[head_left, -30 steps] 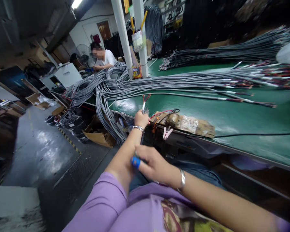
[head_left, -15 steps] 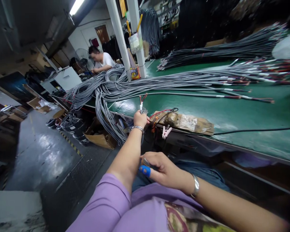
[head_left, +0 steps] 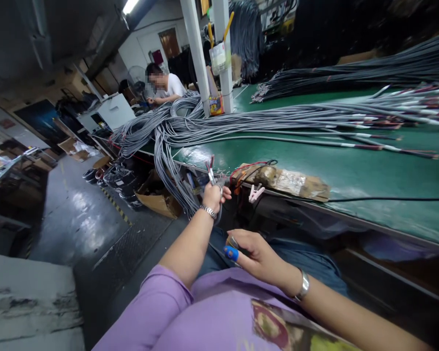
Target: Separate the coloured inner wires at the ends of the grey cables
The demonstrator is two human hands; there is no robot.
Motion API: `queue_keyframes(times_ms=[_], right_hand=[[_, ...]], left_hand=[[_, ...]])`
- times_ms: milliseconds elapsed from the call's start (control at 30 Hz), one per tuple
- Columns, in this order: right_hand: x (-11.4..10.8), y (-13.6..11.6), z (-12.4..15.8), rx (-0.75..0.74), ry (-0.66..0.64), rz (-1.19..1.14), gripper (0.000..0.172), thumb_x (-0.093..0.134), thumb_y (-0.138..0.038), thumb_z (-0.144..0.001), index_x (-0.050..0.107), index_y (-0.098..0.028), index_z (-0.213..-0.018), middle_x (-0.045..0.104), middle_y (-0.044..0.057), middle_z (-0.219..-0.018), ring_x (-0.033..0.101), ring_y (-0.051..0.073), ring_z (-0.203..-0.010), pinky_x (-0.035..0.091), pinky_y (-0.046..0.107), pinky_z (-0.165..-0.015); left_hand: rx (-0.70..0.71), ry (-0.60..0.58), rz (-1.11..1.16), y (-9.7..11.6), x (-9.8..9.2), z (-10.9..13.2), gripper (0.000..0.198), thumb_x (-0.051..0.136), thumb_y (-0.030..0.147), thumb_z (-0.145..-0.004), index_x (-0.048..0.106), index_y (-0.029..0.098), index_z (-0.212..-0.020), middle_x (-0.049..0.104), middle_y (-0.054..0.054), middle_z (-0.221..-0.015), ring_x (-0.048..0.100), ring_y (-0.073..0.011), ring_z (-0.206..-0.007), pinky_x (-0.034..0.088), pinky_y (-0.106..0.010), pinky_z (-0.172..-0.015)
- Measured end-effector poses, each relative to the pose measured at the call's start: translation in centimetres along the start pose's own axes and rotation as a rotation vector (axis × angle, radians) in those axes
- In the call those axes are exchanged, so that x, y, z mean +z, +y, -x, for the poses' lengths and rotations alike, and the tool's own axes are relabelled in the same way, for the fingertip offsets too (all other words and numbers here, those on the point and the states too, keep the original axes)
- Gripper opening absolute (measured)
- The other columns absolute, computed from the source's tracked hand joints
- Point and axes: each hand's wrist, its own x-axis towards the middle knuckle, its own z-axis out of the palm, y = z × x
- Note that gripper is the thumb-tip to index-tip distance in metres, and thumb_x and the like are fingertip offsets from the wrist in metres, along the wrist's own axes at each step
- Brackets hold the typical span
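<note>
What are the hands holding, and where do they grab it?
The left hand grips a thin grey cable just below its bared red and white wire tips. The right hand pinches something small lower down; what it is cannot be told.

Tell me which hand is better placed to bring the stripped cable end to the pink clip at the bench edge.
Left, probably. The left hand grips the cable end upright, beside the pink clip. The right hand sits lower near the lap, pinching a small object I cannot identify.

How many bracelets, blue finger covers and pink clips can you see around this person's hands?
Wrist bracelets: 2, one by the left hand at, one by the right hand at
Blue finger cover: 1
Pink clip: 1
Total: 4
</note>
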Motion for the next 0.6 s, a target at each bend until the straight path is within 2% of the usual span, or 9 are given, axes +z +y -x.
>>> queue_keyframes(times_ms=[67, 100, 167, 233, 300, 367, 467, 533, 600], right_hand=[[-0.2, 0.1, 0.2, 0.012, 0.001, -0.015, 0.040, 0.043, -0.039, -0.093, 0.043, -0.018, -0.059, 0.041, -0.002, -0.058, 0.035, 0.011, -0.057, 0.034, 0.026, -0.057], [-0.4, 0.1, 0.3, 0.025, 0.001, -0.024, 0.040, 0.042, -0.039, -0.093, 0.044, -0.018, -0.059, 0.042, -0.001, -0.058, 0.036, 0.011, -0.057, 0.034, 0.026, -0.056], [-0.7, 0.4, 0.6, 0.062, 0.002, -0.043, 0.040, 0.042, -0.039, -0.093, 0.045, -0.018, -0.059, 0.045, -0.001, -0.059, 0.038, 0.011, -0.057, 0.035, 0.026, -0.056], [-0.9, 0.8, 1.1, 0.107, 0.016, -0.059, 0.040, 0.041, -0.039, -0.093, 0.047, -0.018, -0.060, 0.047, 0.000, -0.060, 0.041, 0.011, -0.057, 0.037, 0.026, -0.056], [-1.0, 1.4, 1.5, 0.168, 0.063, -0.058, 0.039, 0.041, -0.040, -0.093, 0.048, -0.018, -0.061, 0.049, 0.000, -0.060, 0.043, 0.012, -0.057, 0.038, 0.025, -0.056], [-0.9, 1.9, 1.9, 0.247, 0.149, -0.054, 0.033, 0.045, -0.040, -0.091, 0.052, -0.018, -0.067, 0.052, 0.001, -0.064, 0.047, 0.013, -0.059, 0.041, 0.025, -0.056], [-0.8, 2.4, 2.0, 0.365, 0.225, -0.136, 0.021, 0.051, -0.039, -0.088, 0.055, -0.019, -0.090, 0.058, 0.002, -0.073, 0.053, 0.013, -0.062, 0.045, 0.026, -0.058], [-0.8, 2.4, 1.9, 0.409, 0.206, -0.204, 0.025, 0.055, -0.038, -0.086, 0.053, -0.019, -0.102, 0.060, 0.001, -0.076, 0.054, 0.013, -0.059, 0.046, 0.026, -0.056], [-0.9, 2.5, 1.9, 0.417, 0.204, -0.180, 0.023, 0.057, -0.036, -0.084, 0.055, -0.019, -0.099, 0.061, 0.001, -0.077, 0.055, 0.013, -0.061, 0.046, 0.026, -0.058]], left_hand=[[-0.047, -0.103, 0.027, -1.3, -1.2, 2.4, 0.031, 0.049, 0.042, -0.083, 0.059, 0.013, -0.084, 0.061, -0.003, -0.056, 0.056, -0.0096, -0.041, 0.029, -0.018, -0.037], [-0.095, -0.226, 0.077, -2.0, -1.9, 3.6, 0.034, 0.052, 0.044, -0.081, 0.062, 0.012, -0.085, 0.063, -0.005, -0.059, 0.058, -0.0108, -0.045, 0.031, -0.018, -0.039], [-0.156, -0.352, 0.159, -3.3, -3.4, 5.8, 0.035, 0.060, 0.045, -0.076, 0.065, 0.012, -0.085, 0.069, -0.010, -0.071, 0.066, -0.0151, -0.060, 0.041, -0.020, -0.047], [-0.147, -0.421, 0.217, -4.3, -4.8, 7.6, 0.035, 0.065, 0.042, -0.073, 0.068, 0.012, -0.090, 0.072, -0.014, -0.089, 0.068, -0.0201, -0.082, 0.049, -0.024, -0.063], [-0.123, -0.443, 0.221, -4.8, -5.8, 8.9, 0.035, 0.067, 0.041, -0.072, 0.070, 0.013, -0.094, 0.072, -0.015, -0.097, 0.067, -0.0218, -0.090, 0.049, -0.024, -0.067], [-0.128, -0.473, 0.194, -5.1, -6.2, 9.9, 0.034, 0.066, 0.042, -0.072, 0.071, 0.015, -0.093, 0.072, -0.014, -0.094, 0.068, -0.0195, -0.081, 0.046, -0.021, -0.058], [-0.167, -0.555, 0.077, -5.5, -5.6, 11.0, 0.029, 0.068, 0.042, -0.070, 0.071, 0.017, -0.083, 0.072, -0.011, -0.081, 0.064, -0.0137, -0.057, 0.037, -0.020, -0.045], [-0.185, -0.608, -0.015, -5.9, -4.7, 11.6, 0.027, 0.069, 0.043, -0.069, 0.071, 0.018, -0.079, 0.071, -0.009, -0.075, 0.060, -0.0133, -0.053, 0.041, -0.023, -0.046], [-0.178, -0.665, -0.082, -6.3, -4.0, 12.0, 0.026, 0.071, 0.042, -0.068, 0.072, 0.019, -0.081, 0.070, -0.007, -0.073, 0.059, -0.0146, -0.054, 0.046, -0.026, -0.051]])
